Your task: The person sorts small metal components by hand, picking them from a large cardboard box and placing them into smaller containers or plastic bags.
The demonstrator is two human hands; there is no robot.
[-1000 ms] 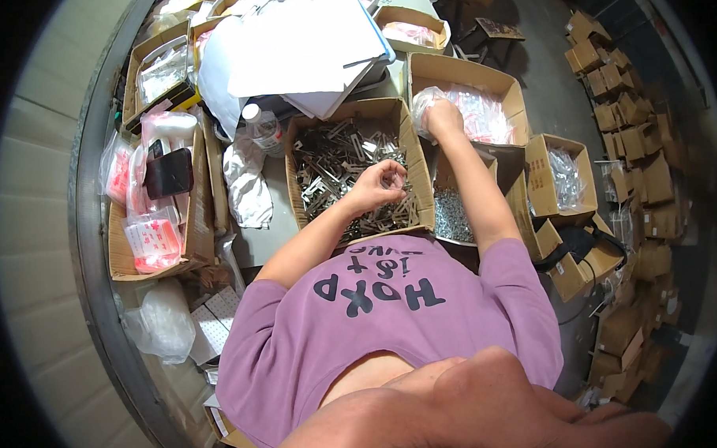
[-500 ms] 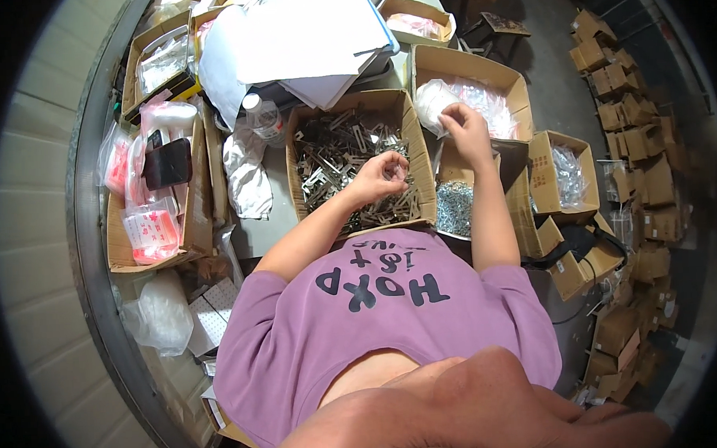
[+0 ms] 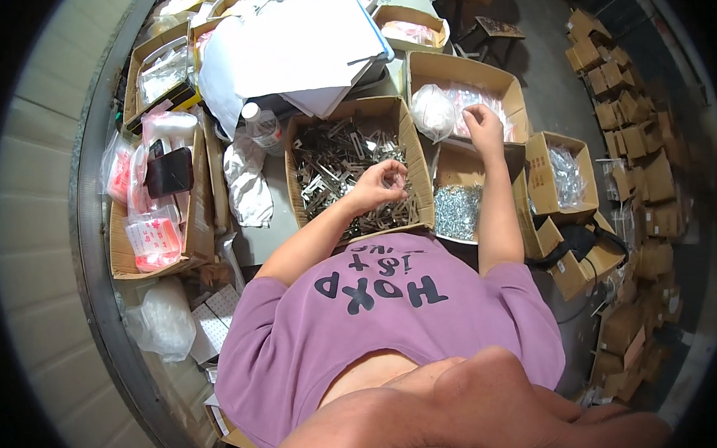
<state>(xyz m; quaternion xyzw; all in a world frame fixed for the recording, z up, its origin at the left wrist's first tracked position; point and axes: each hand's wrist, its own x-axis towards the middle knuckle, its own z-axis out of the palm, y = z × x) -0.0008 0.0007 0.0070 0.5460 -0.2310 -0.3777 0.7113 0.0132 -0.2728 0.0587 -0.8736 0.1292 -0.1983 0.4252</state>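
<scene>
Over a cardboard box [image 3: 421, 168] heaped with flat metal brackets [image 3: 325, 166], my left hand [image 3: 377, 185] is held with its fingers curled into a ring. Something small and pale seems to sit inside the curl, too unclear to name. My right hand [image 3: 485, 129] hangs farther right, at the near side of a box [image 3: 463, 62] of clear plastic bags [image 3: 480, 101]. Its thumb and fingers are drawn together; what they pinch, if anything, is hidden. Beside that hand, in the same box, lies a rounded white plastic bundle [image 3: 433, 111]. Small silvery screws [image 3: 457, 209] fill a box below my right hand.
White papers [image 3: 297, 48] cover the far middle. A water bottle [image 3: 262, 126] and a white cloth [image 3: 248, 180] stand left of the brackets. On the left, a box of pink-labelled bags carries a black phone [image 3: 169, 172]. A box of clear bags [image 3: 567, 177] stands right.
My right hand has moved right, off the white plastic bundle. My left hand has stayed over the brackets, its fingers more rounded. The view has shifted slightly.
</scene>
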